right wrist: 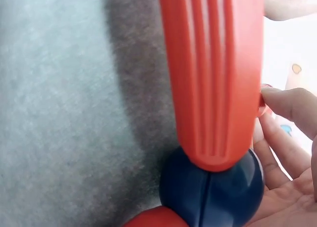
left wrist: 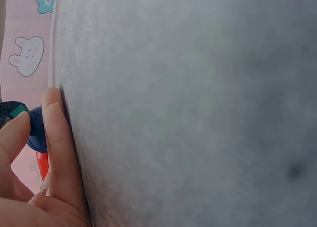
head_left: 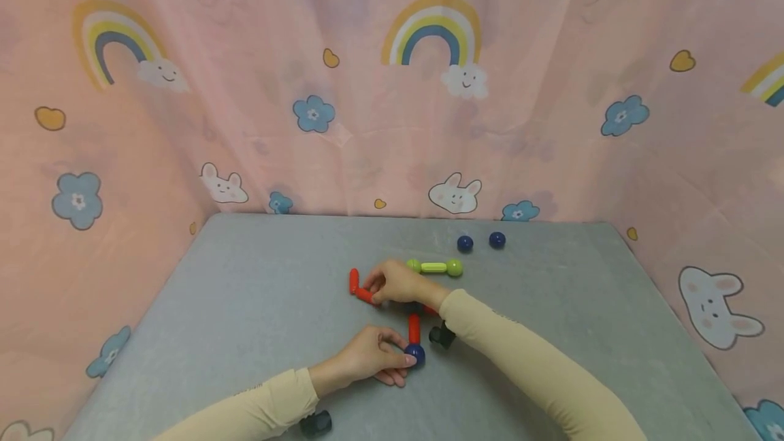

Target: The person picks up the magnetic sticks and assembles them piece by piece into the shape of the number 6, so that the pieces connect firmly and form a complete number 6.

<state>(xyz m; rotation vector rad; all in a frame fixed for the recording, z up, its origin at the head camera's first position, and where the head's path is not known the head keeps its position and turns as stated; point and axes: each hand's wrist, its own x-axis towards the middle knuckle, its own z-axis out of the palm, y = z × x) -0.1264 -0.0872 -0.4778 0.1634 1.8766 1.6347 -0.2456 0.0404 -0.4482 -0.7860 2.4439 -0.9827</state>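
Note:
My left hand (head_left: 367,354) pinches a dark blue ball (head_left: 418,352) between thumb and fingers, low over the grey table. A red rod (head_left: 414,329) runs from that ball toward the back, passing under my right wrist. Beyond it, my right hand (head_left: 395,283) pinches another red rod (head_left: 365,295) at its near end. One more red rod (head_left: 354,281) meets that one's far end at an angle. In the right wrist view, a ribbed red rod (right wrist: 213,73) joins a blue ball (right wrist: 213,187), with another red piece (right wrist: 156,218) below; the right wrist partly hides this joint in the head view.
A yellow-green rod with balls on both ends (head_left: 433,267) lies behind the right hand. Two loose blue balls, one on the left (head_left: 465,243) and one on the right (head_left: 497,240), sit near the table's back edge. A patterned pink curtain (head_left: 367,155) surrounds the grey table (head_left: 257,291).

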